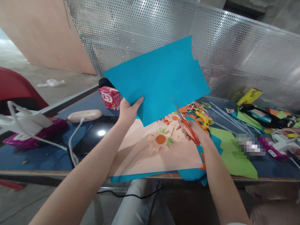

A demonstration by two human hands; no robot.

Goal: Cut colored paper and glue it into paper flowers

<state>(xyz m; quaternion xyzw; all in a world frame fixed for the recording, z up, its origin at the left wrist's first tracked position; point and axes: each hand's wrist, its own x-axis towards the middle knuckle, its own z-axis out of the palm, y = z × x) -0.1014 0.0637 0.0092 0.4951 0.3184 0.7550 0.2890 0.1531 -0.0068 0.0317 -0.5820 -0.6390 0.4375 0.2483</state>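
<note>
My left hand (129, 110) pinches the lower left part of a blue sheet of paper (161, 75), thumb on the near face. The sheet is raised above the table, with a notch along its right edge. Scissors (188, 126) with orange handles are gripped in my right hand (192, 130); their blades point up and left, overlapping the sheet's lower edge in view. Whether the blades touch the paper I cannot tell. Below lies a peach sheet (138, 159) bearing a paper flower (160, 139) with an orange centre and green leaves.
A yellow glue gun (204, 120) lies among orange paper scraps (199, 107). Green paper (234, 153) is at the right, near a power strip (274, 150). At the left are a red box (109, 98), a dark tablet (93, 134) and cables. A perforated metal panel (150, 25) stands behind.
</note>
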